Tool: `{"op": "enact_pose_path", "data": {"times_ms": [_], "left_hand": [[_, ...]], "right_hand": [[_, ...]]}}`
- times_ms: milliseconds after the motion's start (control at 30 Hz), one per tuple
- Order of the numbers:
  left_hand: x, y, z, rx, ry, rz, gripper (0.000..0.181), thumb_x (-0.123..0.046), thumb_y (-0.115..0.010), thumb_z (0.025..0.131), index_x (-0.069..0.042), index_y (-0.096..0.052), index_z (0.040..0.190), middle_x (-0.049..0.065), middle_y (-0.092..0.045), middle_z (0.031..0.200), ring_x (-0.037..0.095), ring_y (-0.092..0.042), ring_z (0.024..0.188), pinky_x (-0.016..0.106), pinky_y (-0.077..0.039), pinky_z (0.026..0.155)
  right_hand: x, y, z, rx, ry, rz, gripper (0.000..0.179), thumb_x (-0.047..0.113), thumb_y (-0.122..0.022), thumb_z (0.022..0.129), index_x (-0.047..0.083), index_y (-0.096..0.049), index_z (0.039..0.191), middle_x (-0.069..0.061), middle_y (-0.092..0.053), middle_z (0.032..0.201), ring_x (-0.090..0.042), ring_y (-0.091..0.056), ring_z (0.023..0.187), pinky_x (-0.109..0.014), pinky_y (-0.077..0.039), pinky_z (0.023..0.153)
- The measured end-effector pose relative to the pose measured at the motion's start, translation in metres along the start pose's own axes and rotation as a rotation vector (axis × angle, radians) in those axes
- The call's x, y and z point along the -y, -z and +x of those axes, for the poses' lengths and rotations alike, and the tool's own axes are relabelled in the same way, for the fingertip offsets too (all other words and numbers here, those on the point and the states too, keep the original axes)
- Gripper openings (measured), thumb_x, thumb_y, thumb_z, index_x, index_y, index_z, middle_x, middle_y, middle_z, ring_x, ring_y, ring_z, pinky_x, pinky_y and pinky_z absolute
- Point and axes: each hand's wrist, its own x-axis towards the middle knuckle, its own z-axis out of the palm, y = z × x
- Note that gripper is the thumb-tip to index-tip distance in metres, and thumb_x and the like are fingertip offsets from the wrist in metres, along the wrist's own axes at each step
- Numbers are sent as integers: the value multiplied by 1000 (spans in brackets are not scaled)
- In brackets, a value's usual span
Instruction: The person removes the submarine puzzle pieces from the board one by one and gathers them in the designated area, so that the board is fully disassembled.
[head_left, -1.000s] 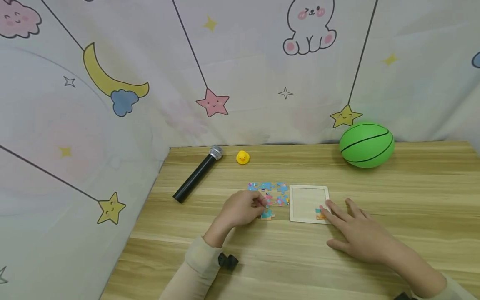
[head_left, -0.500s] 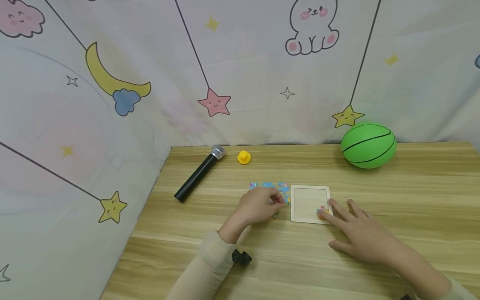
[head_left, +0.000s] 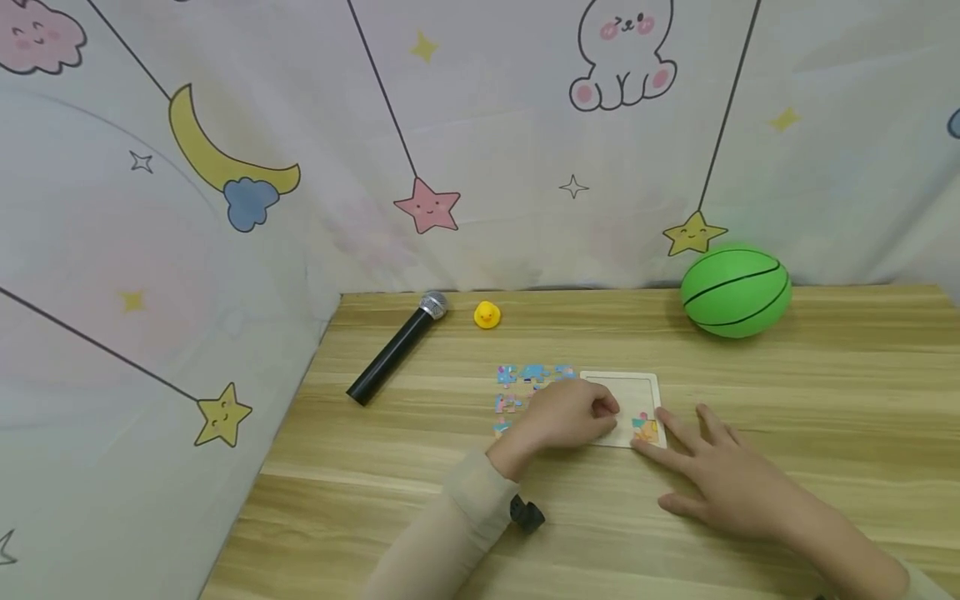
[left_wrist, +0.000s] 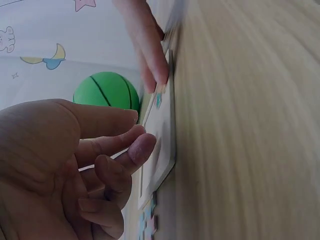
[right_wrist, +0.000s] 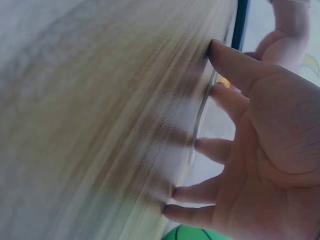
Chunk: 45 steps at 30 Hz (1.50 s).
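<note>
My left hand (head_left: 570,412) hovers over the left part of a small square puzzle tray (head_left: 622,383), thumb and fingers bent inward. In the left wrist view, the fingertips (left_wrist: 142,147) come close together, and whether a piece is between them cannot be made out. One teal and orange puzzle piece (head_left: 643,428) lies in the tray's lower right corner. My right hand (head_left: 723,475) rests at the tray's right side with spread fingers, the index fingertip touching its lower edge. Several blue and pink puzzle pieces (head_left: 533,372) lie left of the tray, partly hidden by my left hand.
A black microphone (head_left: 390,354) lies at the table's back left, with a yellow rubber duck (head_left: 487,315) beside its head. Toward the back right sits a green ball (head_left: 737,292) with black lines. A printed curtain (head_left: 495,125) hangs behind the wooden table (head_left: 360,475).
From the loose pieces, my left hand has moved rightward to above the tray. My right index fingertip has shifted from the piece in the corner to the tray's lower edge.
</note>
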Motion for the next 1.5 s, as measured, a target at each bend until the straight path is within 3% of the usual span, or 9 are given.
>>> {"op": "enact_pose_path", "data": {"times_ms": [233, 567, 1267, 1500], "left_hand": [[-14, -10, 10, 37, 2, 51, 15, -24, -71, 98, -22, -78, 111, -19, -62, 85, -3, -56, 76, 17, -45, 66], [-29, -17, 12, 19, 33, 118, 11, -25, -73, 97, -22, -78, 107, -18, -63, 87, -2, -55, 73, 18, -45, 62], [-26, -19, 13, -90, 32, 16, 5, -23, -75, 96, -27, -75, 92, -23, -61, 77, -5, -54, 67, 18, -43, 59], [-20, -8, 5, -138, 49, -101, 8, -23, -72, 96, -28, -75, 92, -25, -62, 81, -4, -56, 69, 20, -45, 60]], "right_hand": [[0, -1, 1, 11, -5, 1, 64, 55, -73, 92, 37, -55, 151, -16, -41, 161, -67, -32, 138, -76, -39, 98], [0, -3, 0, 8, -5, 1, 64, 55, -73, 92, 37, -56, 151, -16, -41, 161, -67, -32, 137, -76, -40, 97], [-2, -5, 0, -4, -2, -4, 64, 56, -74, 91, 37, -57, 149, -16, -41, 161, -67, -32, 137, -77, -40, 95], [-1, -3, -1, 0, -4, 6, 65, 55, -73, 92, 39, -54, 151, -16, -41, 161, -67, -32, 137, -76, -39, 97]]}}
